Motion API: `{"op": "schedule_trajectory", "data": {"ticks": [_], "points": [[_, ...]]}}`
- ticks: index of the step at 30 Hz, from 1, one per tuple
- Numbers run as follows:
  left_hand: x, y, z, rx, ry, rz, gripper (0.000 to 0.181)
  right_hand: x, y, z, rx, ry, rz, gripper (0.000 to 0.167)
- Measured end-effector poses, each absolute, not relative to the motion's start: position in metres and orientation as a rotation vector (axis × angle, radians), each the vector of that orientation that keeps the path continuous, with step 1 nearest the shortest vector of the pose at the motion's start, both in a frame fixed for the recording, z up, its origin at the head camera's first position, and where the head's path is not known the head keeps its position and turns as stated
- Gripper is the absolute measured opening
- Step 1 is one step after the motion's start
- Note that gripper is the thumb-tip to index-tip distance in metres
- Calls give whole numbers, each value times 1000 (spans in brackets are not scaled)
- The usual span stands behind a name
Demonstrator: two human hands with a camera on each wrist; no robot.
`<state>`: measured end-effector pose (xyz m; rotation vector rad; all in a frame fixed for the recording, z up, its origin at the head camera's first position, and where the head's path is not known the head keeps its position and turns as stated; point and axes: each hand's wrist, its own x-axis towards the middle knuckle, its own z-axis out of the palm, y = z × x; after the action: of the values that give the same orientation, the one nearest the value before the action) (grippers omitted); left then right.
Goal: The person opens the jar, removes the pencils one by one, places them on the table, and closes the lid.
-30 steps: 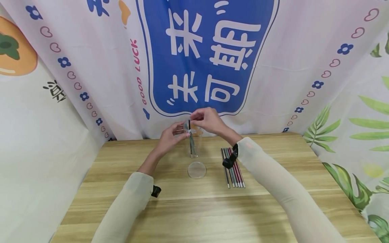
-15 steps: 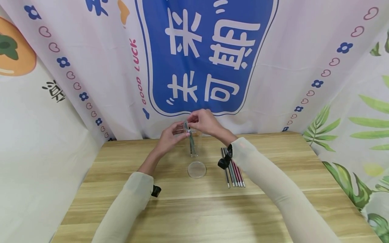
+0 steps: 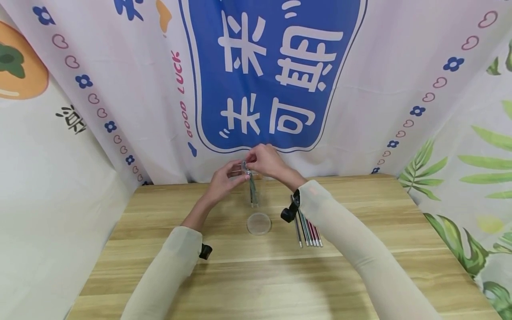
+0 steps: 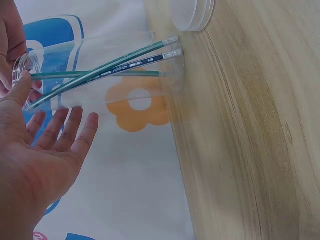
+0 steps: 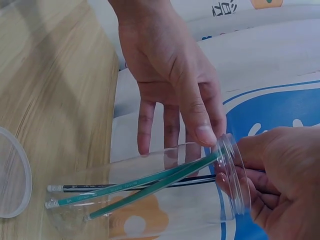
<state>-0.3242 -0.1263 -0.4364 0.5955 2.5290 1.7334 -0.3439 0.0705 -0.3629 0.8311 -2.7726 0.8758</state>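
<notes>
A clear plastic jar stands upright at the back of the table. Inside it lean two green pencils and a black pencil, eraser ends down. My left hand holds the jar's rim between thumb and index finger, the other fingers stretched out along its side, as the right wrist view shows. At the mouth, my right hand has curled fingers reaching inside the rim. Its fingertips pinch the top end of the black pencil, partly hidden by the rim.
In front of the jar a round clear lid lies flat on the wooden table. Several pencils lie side by side to the right, partly under the right forearm. A printed curtain hangs directly behind the jar.
My right hand has shifted slightly left and down toward the jar's mouth. The black pencil that stuck up above the rim has sunk into the jar. The left hand stays put.
</notes>
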Motion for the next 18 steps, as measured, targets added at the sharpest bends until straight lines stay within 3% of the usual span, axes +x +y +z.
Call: {"op": "schedule_trajectory", "data": {"ticks": [18], "points": [[-324, -125, -436, 581, 2532, 1727, 65, -348, 67, -369, 764, -2752, 926, 10]]}}
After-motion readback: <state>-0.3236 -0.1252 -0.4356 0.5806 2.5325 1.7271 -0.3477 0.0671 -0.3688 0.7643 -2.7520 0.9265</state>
